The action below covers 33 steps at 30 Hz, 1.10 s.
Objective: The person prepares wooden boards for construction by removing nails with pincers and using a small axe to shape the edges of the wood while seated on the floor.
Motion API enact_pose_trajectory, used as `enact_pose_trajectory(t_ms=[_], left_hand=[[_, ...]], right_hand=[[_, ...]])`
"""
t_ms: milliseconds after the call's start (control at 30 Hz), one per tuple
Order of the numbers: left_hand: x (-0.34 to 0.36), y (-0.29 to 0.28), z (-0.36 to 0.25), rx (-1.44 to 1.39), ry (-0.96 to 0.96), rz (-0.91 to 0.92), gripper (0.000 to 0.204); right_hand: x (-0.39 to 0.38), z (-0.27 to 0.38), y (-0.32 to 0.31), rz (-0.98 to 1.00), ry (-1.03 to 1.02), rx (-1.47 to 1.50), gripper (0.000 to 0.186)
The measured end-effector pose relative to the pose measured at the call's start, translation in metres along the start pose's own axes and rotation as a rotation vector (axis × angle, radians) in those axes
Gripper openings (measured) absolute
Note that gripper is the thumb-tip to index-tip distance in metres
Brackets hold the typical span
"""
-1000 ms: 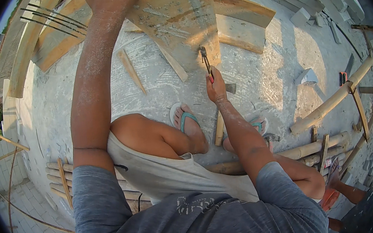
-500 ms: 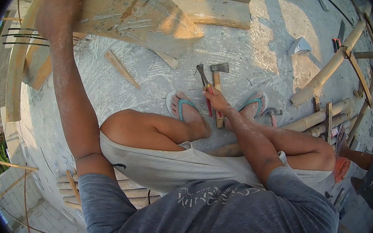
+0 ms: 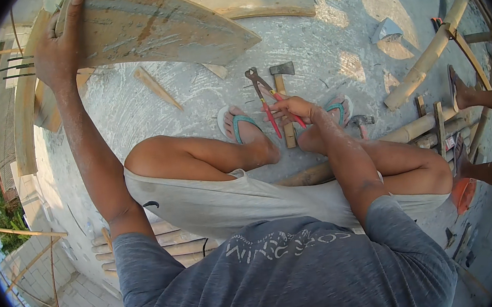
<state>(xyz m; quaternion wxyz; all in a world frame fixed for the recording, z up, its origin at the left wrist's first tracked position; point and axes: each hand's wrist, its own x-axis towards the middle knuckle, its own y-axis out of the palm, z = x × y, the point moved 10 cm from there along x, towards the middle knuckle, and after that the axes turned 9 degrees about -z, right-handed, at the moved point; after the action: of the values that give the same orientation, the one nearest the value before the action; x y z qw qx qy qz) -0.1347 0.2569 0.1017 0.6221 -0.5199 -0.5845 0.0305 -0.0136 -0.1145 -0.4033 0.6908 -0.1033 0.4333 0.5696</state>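
My left hand [image 3: 60, 56] grips the left end of a weathered plywood board [image 3: 158, 28] raised at the upper left. My right hand [image 3: 289, 110] is on red-handled pincers [image 3: 267, 100], fingers loosely round the handles, which are spread apart. Just behind the pincers a hatchet [image 3: 283, 69] with a wooden handle lies on the concrete floor [image 3: 191, 87], between my sandalled feet [image 3: 250, 135]. A hammer [image 3: 364, 121] rests right of my right foot. A narrow wood wedge [image 3: 158, 88] lies on the floor below the board.
Boards [image 3: 260, 2] lie at the back, others [image 3: 31, 134] at the left. Bamboo poles [image 3: 417, 69] and rails are on the right and under me. A trowel-like metal piece [image 3: 389, 32] lies at the back right. A co-worker's bare legs [image 3: 486, 101] stand at the right, beside an orange object [image 3: 462, 196].
My left hand has moved left with the board, which swung crosswise. My right hand drew back from the board with the pincers, whose handles have spread. The co-worker's legs moved further into view.
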Motion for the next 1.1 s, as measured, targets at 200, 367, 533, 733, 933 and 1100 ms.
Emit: enact_pose_trajectory(t_ms=[200,367,533,733,933,1100], left_hand=[[-0.002,-0.006,-0.010,-0.110,0.080,-0.051,0.078],[-0.002,-0.005,0.016,-0.274,0.156,-0.087,0.067],[-0.021,-0.022,-0.003,-0.539,0.471,-0.355,0.044],[-0.015,-0.006,-0.001,-0.850,0.234,-0.162,0.041],[-0.024,0.008,0.008,-1.207,-0.450,0.191,0.056],[-0.041,0.027,-0.019,-1.461,-0.617,0.368,0.028]], right_hand=[[0.004,0.000,0.016,0.000,0.009,-0.009,0.064],[-0.020,0.042,-0.080,-0.858,-0.453,-0.359,0.062],[-0.084,0.073,-0.076,-1.496,-0.735,-0.962,0.059],[-0.028,0.008,-0.048,-1.037,-0.266,-0.713,0.068],[0.004,-0.017,-0.065,-0.925,-0.150,-0.572,0.063],[0.022,0.009,-0.065,-0.820,-0.215,0.016,0.028]])
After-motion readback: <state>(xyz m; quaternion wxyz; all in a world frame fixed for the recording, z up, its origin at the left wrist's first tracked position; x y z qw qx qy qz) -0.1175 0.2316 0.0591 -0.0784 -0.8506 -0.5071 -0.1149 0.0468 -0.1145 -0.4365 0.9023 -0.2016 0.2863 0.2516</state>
